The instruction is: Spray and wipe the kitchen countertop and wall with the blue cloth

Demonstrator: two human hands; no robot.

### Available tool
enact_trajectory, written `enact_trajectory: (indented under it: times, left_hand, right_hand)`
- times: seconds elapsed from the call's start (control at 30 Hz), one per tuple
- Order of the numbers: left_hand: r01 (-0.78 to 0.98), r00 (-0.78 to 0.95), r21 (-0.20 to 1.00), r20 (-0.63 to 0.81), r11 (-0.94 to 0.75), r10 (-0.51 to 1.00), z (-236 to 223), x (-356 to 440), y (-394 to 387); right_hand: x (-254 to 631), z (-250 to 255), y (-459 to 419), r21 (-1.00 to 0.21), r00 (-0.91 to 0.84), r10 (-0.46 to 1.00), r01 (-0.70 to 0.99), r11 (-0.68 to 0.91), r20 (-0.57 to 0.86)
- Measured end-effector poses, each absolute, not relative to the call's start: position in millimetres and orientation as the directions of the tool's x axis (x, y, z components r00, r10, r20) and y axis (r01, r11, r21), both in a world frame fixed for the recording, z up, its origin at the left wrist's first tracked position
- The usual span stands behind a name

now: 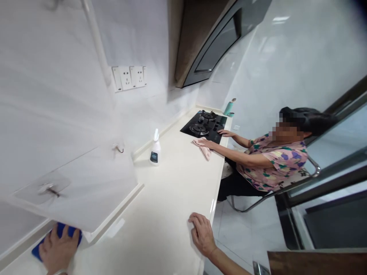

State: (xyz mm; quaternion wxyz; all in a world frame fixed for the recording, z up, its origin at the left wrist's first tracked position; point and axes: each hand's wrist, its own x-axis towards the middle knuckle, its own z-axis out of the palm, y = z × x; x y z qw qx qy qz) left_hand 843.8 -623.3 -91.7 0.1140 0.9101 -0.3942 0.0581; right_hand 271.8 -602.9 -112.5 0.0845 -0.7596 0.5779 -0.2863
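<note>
My left hand (pixel 59 246) presses down on a folded blue cloth (pixel 37 250) at the bottom left, against the wall's foot. Its fingers lie bent over the cloth. My right hand (pixel 202 233) rests at the front edge of the pale countertop (pixel 166 214), holding nothing, with the fingers loosely bent and the thumb apart. Farther along the counter, a white spray bottle (pixel 155 151) with a dark label stands upright near the back wall, away from both my hands.
A seated co-worker (pixel 275 160) has one hand on a pink cloth (pixel 205 149) and the other at the black gas hob (pixel 200 125). Above hangs a range hood (pixel 215 46). Wall sockets (pixel 130 78), wall hooks (pixel 51 190) and a green container (pixel 228 108) are also visible.
</note>
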Motion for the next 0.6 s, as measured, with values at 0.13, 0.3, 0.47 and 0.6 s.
enact_trajectory:
  times: [0.13,0.3,0.47,0.6]
  left_hand:
    - [-0.772,0.633,0.166,0.295,-0.613,-0.716,-84.8,802.5,-588.0]
    - [-0.808,0.585,0.148,0.311,-0.570,-0.749,-68.1,744.6,-538.4]
    - [-0.836,0.537,0.085,0.329,-0.542,-0.777,-71.7,693.4,-495.7]
    - [-0.885,0.452,0.038,0.306,-0.463,-0.838,-82.0,636.5,-467.3]
  right_hand:
    - [273.8,-108.7,-603.7,-0.480,0.151,-0.923,-0.817,-0.318,0.354]
    - [273.2,-102.7,-601.5,-0.493,0.151,-0.924,-0.809,-0.320,0.352]
    - [272.2,-98.9,-599.3,-0.498,0.157,-0.927,-0.806,-0.319,0.340]
    - [270.5,-99.2,-597.9,-0.478,0.171,-0.927,-0.817,-0.322,0.333]
